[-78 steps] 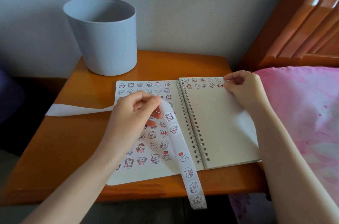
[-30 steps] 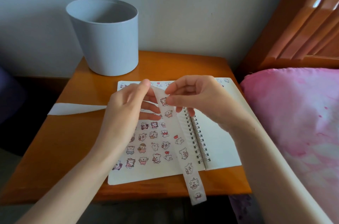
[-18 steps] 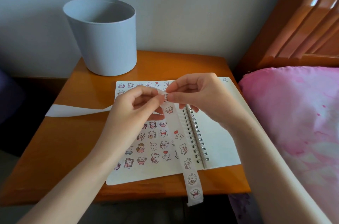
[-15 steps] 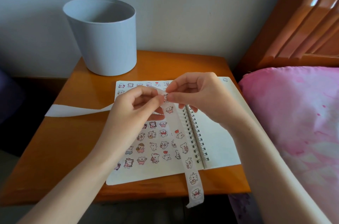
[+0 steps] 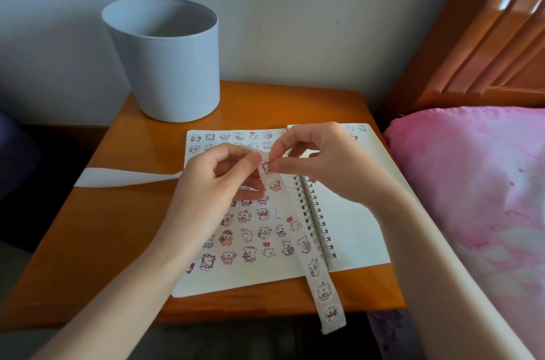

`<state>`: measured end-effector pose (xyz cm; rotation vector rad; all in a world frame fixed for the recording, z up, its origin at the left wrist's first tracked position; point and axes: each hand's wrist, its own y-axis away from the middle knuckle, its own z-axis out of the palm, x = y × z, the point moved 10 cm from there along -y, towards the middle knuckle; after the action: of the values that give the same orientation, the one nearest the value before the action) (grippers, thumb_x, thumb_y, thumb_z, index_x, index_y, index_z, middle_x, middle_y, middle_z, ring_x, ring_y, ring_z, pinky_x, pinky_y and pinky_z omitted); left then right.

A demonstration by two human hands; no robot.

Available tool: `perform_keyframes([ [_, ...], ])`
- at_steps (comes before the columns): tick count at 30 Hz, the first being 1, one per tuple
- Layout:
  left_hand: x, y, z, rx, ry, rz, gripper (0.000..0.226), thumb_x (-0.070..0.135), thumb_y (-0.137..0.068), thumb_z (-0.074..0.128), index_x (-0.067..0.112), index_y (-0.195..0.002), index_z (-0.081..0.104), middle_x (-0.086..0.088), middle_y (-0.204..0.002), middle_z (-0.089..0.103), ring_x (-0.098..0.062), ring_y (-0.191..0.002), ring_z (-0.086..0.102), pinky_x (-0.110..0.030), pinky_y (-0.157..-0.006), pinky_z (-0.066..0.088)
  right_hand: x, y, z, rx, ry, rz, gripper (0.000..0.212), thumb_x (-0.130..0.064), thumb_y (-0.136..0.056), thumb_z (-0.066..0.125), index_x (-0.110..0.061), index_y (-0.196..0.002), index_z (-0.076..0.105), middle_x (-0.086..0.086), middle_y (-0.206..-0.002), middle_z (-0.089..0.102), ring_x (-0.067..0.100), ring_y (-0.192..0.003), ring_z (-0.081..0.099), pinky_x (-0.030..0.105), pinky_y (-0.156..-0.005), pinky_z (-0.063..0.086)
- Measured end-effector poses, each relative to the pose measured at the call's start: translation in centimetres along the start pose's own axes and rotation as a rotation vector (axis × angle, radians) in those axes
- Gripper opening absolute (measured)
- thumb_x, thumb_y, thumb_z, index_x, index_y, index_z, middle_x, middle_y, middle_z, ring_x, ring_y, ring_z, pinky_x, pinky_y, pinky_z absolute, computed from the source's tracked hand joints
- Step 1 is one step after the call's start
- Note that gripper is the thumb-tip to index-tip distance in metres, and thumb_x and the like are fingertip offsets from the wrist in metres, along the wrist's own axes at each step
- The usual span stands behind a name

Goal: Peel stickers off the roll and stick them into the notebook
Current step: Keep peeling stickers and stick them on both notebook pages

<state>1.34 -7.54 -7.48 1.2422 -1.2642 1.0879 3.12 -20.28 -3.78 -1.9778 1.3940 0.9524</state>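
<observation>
Head view, at the lower centre, the loose end of the sticker strip (image 5: 320,280) hangs over the near edge of the desk (image 5: 103,230). Its unpeeled stickers run up across the open notebook (image 5: 348,230) to the hands at mid-frame. The left hand (image 5: 212,179) pinches the strip between thumb and forefinger. The fingers of the right hand (image 5: 321,159) pinch the topmost sticker (image 5: 266,168) at the fold.

A couple of seconds earlier the right hand was pressing at the top of the right page. It has since come back to the strip, so I judge one sticker placed and the next peel begun.

The left page is nearly full. The right page is mostly bare, and only the right forearm hangs over it. The spent backing (image 5: 118,177) trails left across the desk. A grey bin (image 5: 168,64) stands at the upper left, well apart, and a pink bed (image 5: 472,182) lies along the right.
</observation>
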Motion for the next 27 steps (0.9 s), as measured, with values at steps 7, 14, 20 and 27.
perform_keyframes([
  [7, -0.1, 0.1, -0.1, 0.013, 0.025, -0.021, 0.012, 0.018, -0.089, 0.060, 0.011, -0.095, 0.068, 0.002, -0.077, 0.074, -0.010, -0.071, 0.071, -0.018, -0.057, 0.056, 0.0, 0.2, -0.4, -0.010, 0.026, -0.008, 0.008, -0.030, -0.079, 0.071, -0.034, -0.077, 0.064, -0.012, -0.092, 0.063, 0.003, -0.086, 0.058, 0.020, -0.072, 0.044],
  [14, -0.1, 0.1, 0.0, 0.014, 0.017, -0.020, 0.011, 0.020, -0.089, 0.060, 0.013, -0.093, 0.068, 0.001, -0.076, 0.073, -0.009, -0.069, 0.071, -0.015, -0.056, 0.055, 0.7, 0.3, -2.7, 0.078, -0.175, 0.014, 0.006, -0.016, -0.081, 0.071, -0.021, -0.080, 0.068, -0.004, -0.079, 0.071, 0.003, -0.064, 0.057, 0.017, -0.048, 0.038],
  [20, 0.0, 0.2, 0.4, -0.015, -0.032, 0.010, 0.008, 0.019, -0.088, 0.060, 0.016, -0.088, 0.068, 0.002, -0.072, 0.071, -0.005, -0.069, 0.069, -0.013, -0.056, 0.053, 6.8, 1.0, -8.0, 0.377, -0.251, 0.230, 0.003, -0.016, -0.080, 0.072, -0.014, -0.078, 0.071, -0.002, -0.070, 0.067, 0.009, -0.061, 0.054, 0.021, -0.049, 0.040],
  [27, -0.9, -0.1, 0.4, -0.029, -0.051, -0.016, 0.010, 0.019, -0.089, 0.060, 0.015, -0.091, 0.068, 0.000, -0.076, 0.072, -0.010, -0.071, 0.070, -0.025, -0.061, 0.059, 11.0, 2.3, -11.3, 0.605, -0.123, 0.337, 0.003, -0.010, -0.083, 0.068, -0.013, -0.082, 0.068, 0.004, -0.065, 0.062, 0.011, -0.052, 0.049, 0.015, -0.048, 0.041],
])
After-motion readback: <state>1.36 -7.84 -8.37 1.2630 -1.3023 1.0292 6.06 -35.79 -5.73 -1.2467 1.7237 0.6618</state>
